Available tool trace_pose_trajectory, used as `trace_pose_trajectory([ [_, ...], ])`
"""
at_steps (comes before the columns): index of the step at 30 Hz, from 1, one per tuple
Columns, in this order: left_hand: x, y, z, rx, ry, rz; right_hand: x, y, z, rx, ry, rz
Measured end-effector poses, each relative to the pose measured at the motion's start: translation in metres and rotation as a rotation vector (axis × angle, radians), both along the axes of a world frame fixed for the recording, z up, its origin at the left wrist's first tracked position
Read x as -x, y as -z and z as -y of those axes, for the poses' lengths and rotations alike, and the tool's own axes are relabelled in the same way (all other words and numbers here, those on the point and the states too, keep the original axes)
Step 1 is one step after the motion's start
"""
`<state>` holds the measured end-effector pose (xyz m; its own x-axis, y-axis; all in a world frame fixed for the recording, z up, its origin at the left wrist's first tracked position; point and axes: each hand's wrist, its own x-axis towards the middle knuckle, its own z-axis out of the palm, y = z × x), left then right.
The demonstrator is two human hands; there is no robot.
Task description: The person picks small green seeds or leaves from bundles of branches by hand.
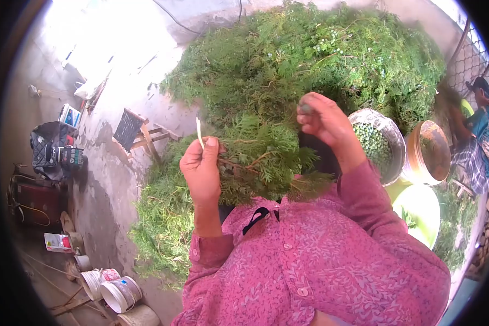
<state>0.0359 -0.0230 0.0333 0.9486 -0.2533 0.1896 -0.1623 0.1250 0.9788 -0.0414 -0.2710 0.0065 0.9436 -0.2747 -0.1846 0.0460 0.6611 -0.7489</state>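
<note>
My left hand (201, 165) is closed round the stem of a green leafy branch (261, 157), and a pale stem end sticks up above the thumb. The branch spreads to the right across my lap. Up and to the right, my right hand (323, 119) has its fingers curled together round a small grey-green cone at the fingertips. Just right of that hand is a bucket (399, 138) with many small green cones (370, 142) inside. Behind both hands lies a big heap of green branches (309, 49).
Beside the cone bucket are another bucket (414, 155) and a bright green tub (426, 209). A person (481, 130) in a cap sits at the far right. A small wooden stool (141, 136) stands left. White buckets (119, 293) lie at the lower left.
</note>
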Motion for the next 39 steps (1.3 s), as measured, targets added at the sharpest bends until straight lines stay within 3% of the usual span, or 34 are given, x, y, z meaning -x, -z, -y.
trace_pose_trajectory([
  [2, -0.003, 0.007, 0.001, 0.006, -0.023, 0.028, 0.013, -0.015, -0.004, -0.073, -0.013, 0.021],
  [6, -0.004, 0.017, 0.007, 0.013, -0.108, 0.019, 0.020, -0.015, -0.019, 0.193, -0.235, 0.114],
  [9, -0.003, 0.018, 0.008, 0.012, -0.118, 0.031, 0.005, -0.004, -0.042, 0.630, -0.244, -0.073],
  [10, -0.002, 0.018, 0.009, 0.016, -0.116, 0.032, 0.001, 0.002, -0.045, 0.625, -0.243, -0.071],
  [12, 0.003, 0.015, 0.011, 0.006, -0.112, 0.030, -0.008, 0.011, -0.048, 0.917, -0.186, -0.060],
  [26, 0.005, 0.020, 0.017, 0.014, -0.081, -0.009, -0.014, 0.017, -0.050, 0.897, -0.207, -0.008],
  [28, 0.004, 0.023, 0.019, 0.079, -0.104, -0.049, -0.015, 0.017, -0.047, 0.859, 0.112, 0.007],
  [29, 0.003, 0.024, 0.019, 0.077, -0.102, -0.047, -0.014, 0.013, -0.045, 1.047, 0.263, -0.015],
  [30, 0.002, 0.025, 0.016, 0.064, -0.133, -0.038, -0.013, 0.016, -0.038, 1.045, 0.267, -0.015],
  [32, -0.005, 0.025, 0.012, 0.053, -0.160, -0.026, -0.011, 0.022, -0.012, 0.874, 0.496, 0.010],
  [36, -0.012, 0.028, 0.002, 0.091, -0.180, -0.116, 0.035, 0.024, 0.051, 0.873, 0.843, 0.102],
  [38, -0.012, 0.031, 0.005, 0.137, -0.191, -0.156, 0.070, 0.047, 0.091, 1.124, 0.906, -0.301],
  [39, -0.012, 0.033, 0.006, 0.141, -0.192, -0.158, 0.085, 0.069, 0.109, 1.458, 0.853, -0.501],
])
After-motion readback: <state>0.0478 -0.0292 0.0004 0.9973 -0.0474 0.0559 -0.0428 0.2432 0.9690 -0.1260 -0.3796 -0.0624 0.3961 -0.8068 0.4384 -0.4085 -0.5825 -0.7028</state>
